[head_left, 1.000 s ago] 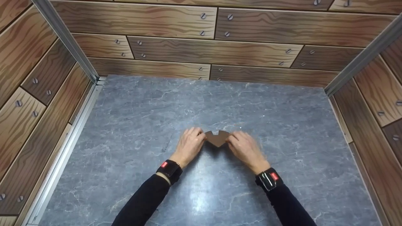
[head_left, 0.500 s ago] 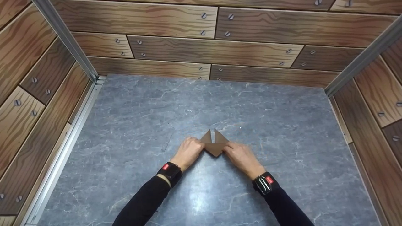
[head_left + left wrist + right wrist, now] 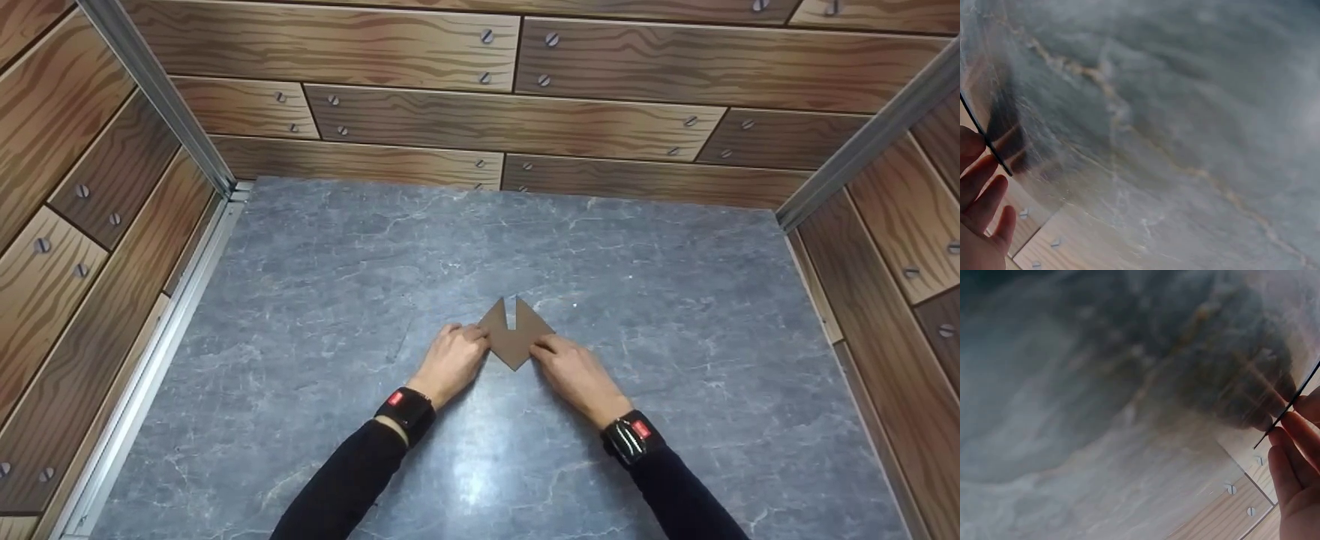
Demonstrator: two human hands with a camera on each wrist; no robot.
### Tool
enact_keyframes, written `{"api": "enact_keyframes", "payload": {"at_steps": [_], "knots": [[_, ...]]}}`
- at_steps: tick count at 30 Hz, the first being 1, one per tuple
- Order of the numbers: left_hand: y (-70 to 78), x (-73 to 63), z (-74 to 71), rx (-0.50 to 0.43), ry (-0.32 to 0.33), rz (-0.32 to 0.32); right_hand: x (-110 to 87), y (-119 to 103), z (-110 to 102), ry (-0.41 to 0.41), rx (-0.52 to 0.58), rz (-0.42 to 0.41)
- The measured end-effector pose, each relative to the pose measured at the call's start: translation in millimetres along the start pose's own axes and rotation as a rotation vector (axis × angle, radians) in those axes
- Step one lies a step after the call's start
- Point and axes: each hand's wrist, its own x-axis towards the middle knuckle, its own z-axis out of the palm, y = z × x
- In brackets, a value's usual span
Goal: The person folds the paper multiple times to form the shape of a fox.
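Note:
A brown, diamond-shaped sheet [image 3: 514,345], like paper or thin card, shows near the middle of the head view. A narrow slot splits its far end into two points, and its near corner points toward me. My left hand [image 3: 452,356] pinches its left edge; my right hand [image 3: 576,371] pinches the lower right edge. In the left wrist view the sheet [image 3: 972,115] appears edge-on as a thin dark line between thumb and fingers. The right wrist view likewise has the sheet's dark edge [image 3: 1306,384] at the fingertips of the right hand [image 3: 1297,478].
Under the hands lies a grey marbled tabletop [image 3: 360,262] with a bright glare patch near the front. Wood-patterned panels [image 3: 420,120] with printed screws stand at the back and both sides. Metal posts [image 3: 161,97] mark the back corners. Both wrists wear black bands [image 3: 405,409].
The sheet first looked short and bowed, then creased across with its two points raised; now it looks flatter and longer. Both hands have come slightly nearer to me, the right also shifting left.

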Motion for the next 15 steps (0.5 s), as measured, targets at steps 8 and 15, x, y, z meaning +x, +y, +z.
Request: {"api": "enact_keyframes", "payload": {"at_steps": [8, 15], "knots": [[0.5, 1.6, -2.3, 0.02, -0.088, -0.046, 2.7, 0.4, 3.2, -0.013, 0.018, 0.033], [2.1, -1.3, -6.3, -0.04, -0.083, -0.082, -0.8, 1.4, -1.6, 0.062, 0.015, 0.034]]}}
